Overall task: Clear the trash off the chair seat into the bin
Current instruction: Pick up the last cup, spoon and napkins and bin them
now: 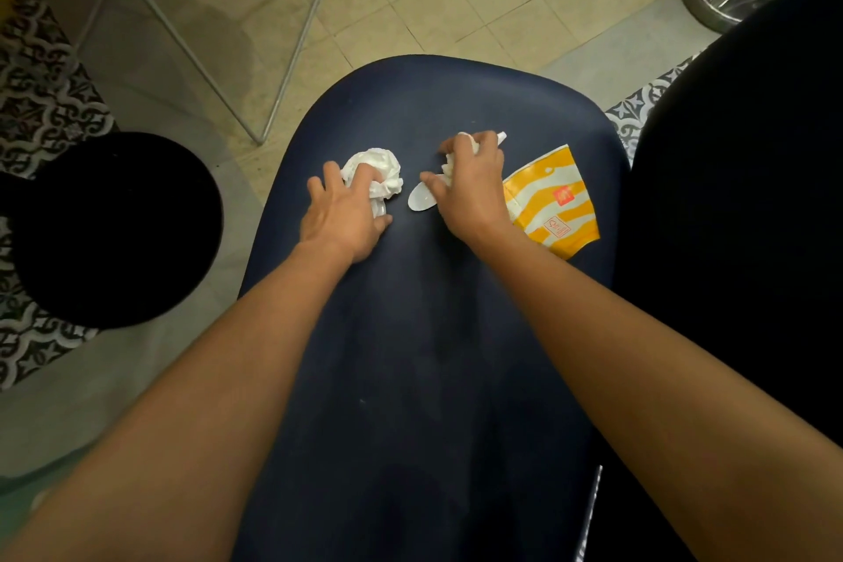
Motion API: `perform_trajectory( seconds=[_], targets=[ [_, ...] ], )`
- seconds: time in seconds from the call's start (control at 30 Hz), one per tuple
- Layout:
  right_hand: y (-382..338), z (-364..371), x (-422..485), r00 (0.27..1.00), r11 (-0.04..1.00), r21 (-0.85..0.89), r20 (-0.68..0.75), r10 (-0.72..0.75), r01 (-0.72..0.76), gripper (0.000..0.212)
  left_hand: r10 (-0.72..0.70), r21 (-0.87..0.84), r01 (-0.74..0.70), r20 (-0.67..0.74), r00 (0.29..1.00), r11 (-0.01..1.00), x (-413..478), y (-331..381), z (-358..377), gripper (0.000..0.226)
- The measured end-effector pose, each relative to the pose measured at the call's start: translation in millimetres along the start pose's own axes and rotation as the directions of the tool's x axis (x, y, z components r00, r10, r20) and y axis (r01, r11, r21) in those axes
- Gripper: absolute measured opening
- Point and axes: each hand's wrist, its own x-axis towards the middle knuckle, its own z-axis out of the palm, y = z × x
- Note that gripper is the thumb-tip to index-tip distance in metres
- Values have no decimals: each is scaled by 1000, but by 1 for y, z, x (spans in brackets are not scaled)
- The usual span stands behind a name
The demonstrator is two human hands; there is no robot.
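Both bare forearms reach forward over the dark blue chair seat (410, 333), hands set apart near its far end. The left hand (344, 219) lies palm down, fingers (365, 178) curled over a crumpled white napkin (378, 169) and closing on it, with something small and white just under the palm. The right hand (472, 192) is bunched into a loose fist around a second white wad (449, 167), and a white plastic spoon (419, 199) runs under it: the bowl pokes out on the side toward the napkin, the handle tip shows beyond the knuckles. Whether the spoon is actually gripped I cannot tell.

Just beside the right hand, toward the seat's right edge, a flattened yellow-and-white paper cup (552, 201) lies on the seat, partly tucked under the wrist. The near half of the seat is bare. The black round bin (114, 228) stands on the floor close off the seat's left edge, its mouth open and facing up. A second dark seat (739, 196) crowds the right edge.
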Motion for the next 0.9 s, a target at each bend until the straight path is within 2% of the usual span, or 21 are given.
perform_trajectory(
  seconds=[0.1,0.23,0.47,0.57,0.63,0.77,0.9],
  targets=[
    [1,2,-10,989,984,-167,139,-45,68,61,-31,-37,32,7,999,999,-2,-1,3,53],
    [3,-1,-16,967,960,-263,253,-31,99,64,-55,-78,54,1,999,996,-4,2,4,53],
    [6,5,-17,968,931,-336,244,-59,141,33,-73,-122,69,-26,997,990,-11,-2,9,48],
    [9,5,-22,963,934,-321,259,-73,157,23,-101,-137,99,-9,995,986,-15,-5,11,49],
    [10,4,-25,970,940,-298,221,-103,168,18,-112,-150,112,5,994,982,-18,-6,12,47],
    [2,0,-29,971,940,-278,183,-152,200,14,-102,-195,107,34,994,975,-21,-8,11,41],
    [-3,-7,-33,979,896,-396,128,-160,198,20,-109,-259,122,63,992,958,-27,-9,10,39]
  ],
)
